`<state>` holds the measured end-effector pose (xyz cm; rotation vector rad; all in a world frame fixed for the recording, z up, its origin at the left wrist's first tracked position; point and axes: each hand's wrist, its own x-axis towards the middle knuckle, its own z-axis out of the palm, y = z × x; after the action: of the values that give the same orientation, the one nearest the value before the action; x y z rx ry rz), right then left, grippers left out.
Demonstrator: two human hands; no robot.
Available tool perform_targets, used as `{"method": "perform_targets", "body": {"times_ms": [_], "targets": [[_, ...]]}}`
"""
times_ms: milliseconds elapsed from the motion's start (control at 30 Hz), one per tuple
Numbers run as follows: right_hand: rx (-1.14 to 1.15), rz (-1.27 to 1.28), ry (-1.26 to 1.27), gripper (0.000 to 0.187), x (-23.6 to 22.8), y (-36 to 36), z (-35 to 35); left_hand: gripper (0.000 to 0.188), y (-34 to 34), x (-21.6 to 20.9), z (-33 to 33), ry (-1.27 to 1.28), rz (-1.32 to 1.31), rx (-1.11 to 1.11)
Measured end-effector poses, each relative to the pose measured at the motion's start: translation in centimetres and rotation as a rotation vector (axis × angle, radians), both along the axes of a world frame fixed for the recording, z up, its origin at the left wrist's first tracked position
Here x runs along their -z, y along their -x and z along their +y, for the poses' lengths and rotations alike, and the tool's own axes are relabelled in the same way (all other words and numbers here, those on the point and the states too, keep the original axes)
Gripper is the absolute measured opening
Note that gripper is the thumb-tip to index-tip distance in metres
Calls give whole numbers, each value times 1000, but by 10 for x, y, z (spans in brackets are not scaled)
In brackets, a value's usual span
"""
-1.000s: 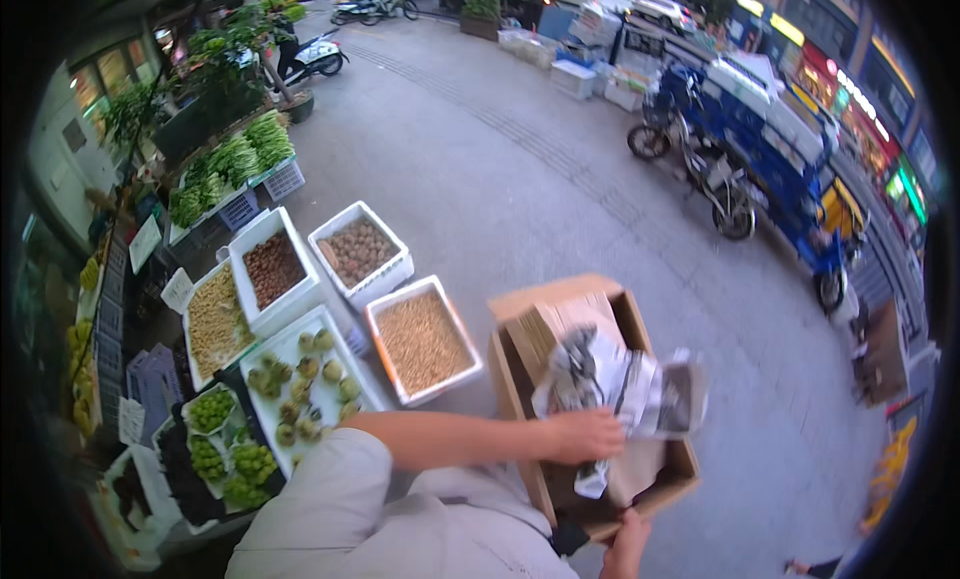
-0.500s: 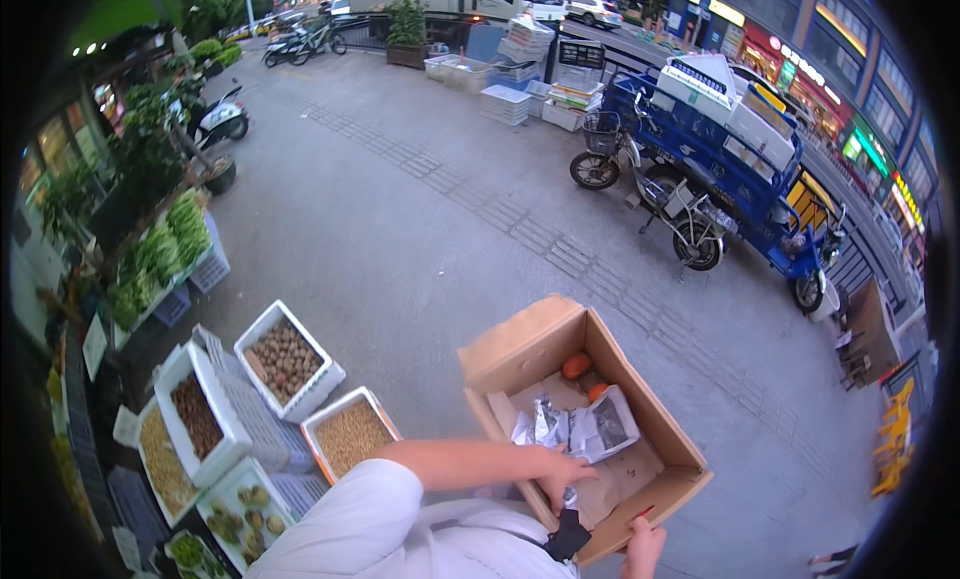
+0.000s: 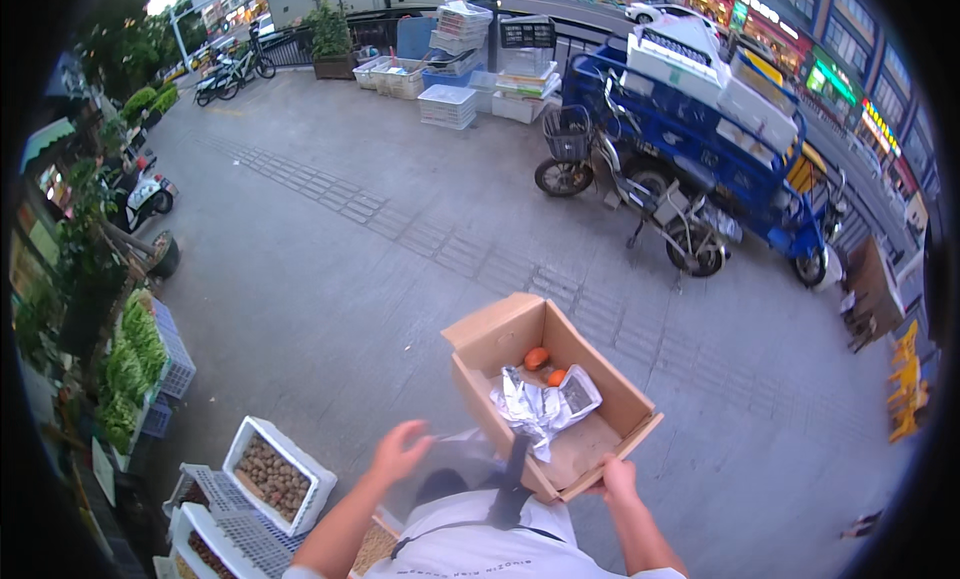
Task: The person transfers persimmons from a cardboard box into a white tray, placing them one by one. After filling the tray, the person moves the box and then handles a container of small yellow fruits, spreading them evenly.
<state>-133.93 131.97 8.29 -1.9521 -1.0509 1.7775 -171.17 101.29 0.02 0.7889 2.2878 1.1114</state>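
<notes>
My right hand [image 3: 617, 476] is closed on the near right rim of an open cardboard box [image 3: 628, 399], which is tilted in front of me. Inside lie two orange-red round fruits or vegetables [image 3: 537, 359], a crumpled silver foil sheet or bag [image 3: 530, 407] and a pale rectangular tray [image 3: 581, 391]. My left hand [image 3: 402, 449] is held in the air left of the box, slightly blurred, its fingers apart with nothing in them. A dark strap [image 3: 514, 469] hangs before the box's near side.
At lower left stands a white foam crate of round brown produce [image 3: 272, 479], near grey plastic crates [image 3: 235, 519]. Leafy greens [image 3: 130, 364] line the left side. An electric bike [image 3: 640, 194] and a loaded blue cargo tricycle [image 3: 690, 129] are parked at far right.
My left hand has come out of the box and moved left. The foil lies more spread out beside the tray. My view has turned, and the box sits slightly further left.
</notes>
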Motion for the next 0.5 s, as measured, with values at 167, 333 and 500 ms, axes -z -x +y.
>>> {"method": "perform_targets", "body": {"times_ms": [167, 333, 500], "targets": [[-3, 14, 151, 53, 41, 127, 95, 43, 83, 132, -165, 392, -221, -881], [38, 15, 214, 59, 72, 262, 171, 41, 91, 131, -218, 1125, -134, 131], [226, 186, 126, 58, 76, 432, 263, 44, 282, 167, -110, 941, -177, 348]]}}
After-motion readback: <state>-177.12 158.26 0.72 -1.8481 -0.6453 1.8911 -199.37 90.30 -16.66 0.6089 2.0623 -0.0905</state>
